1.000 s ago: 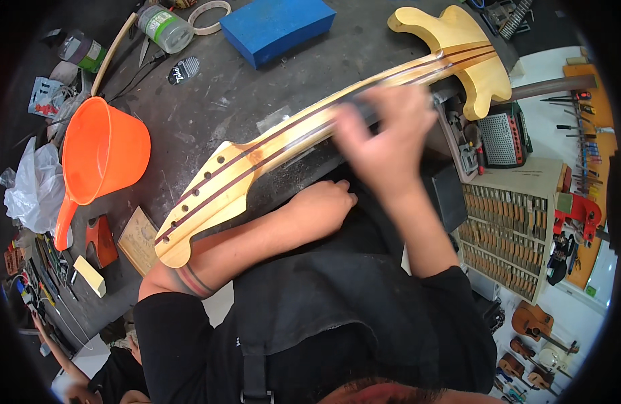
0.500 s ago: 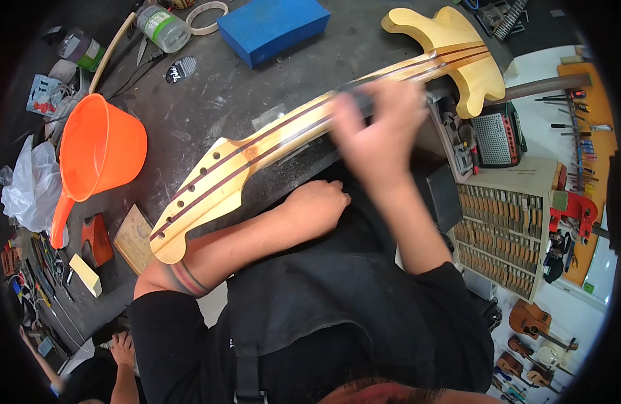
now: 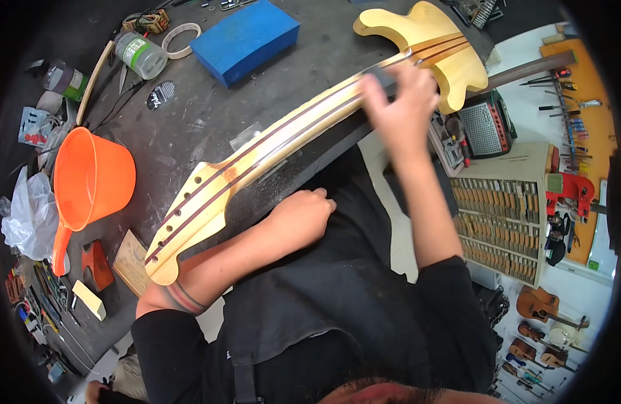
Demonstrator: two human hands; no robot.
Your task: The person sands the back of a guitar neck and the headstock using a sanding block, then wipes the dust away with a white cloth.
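A pale wooden guitar body and neck [image 3: 303, 114] with dark stripes lies slantwise on the dark workbench [image 3: 209, 114]. Its headstock, pierced with several holes, points to the lower left and the horned body to the upper right. My right hand [image 3: 404, 101], slightly blurred, grips a small dark block [image 3: 381, 79] against the neck close to the body. Lower down, my left hand [image 3: 303, 214] is curled closed near the bench's front edge, with nothing visible in it. My left forearm runs beneath the headstock.
A blue block [image 3: 243, 40], a tape roll [image 3: 181, 42] and a clear jar [image 3: 142, 55] lie at the back. Leftward are an orange dipper [image 3: 115, 175], a plastic bag [image 3: 29, 215] and scattered tools. Right stands a tool cabinet [image 3: 499, 222]. Another person [image 3: 128, 377] shows at lower left.
My right hand has slid the dark block along the neck toward the guitar's body. My left hand stays closed by the bench edge. The whole view has shifted slightly; the other person has changed position.
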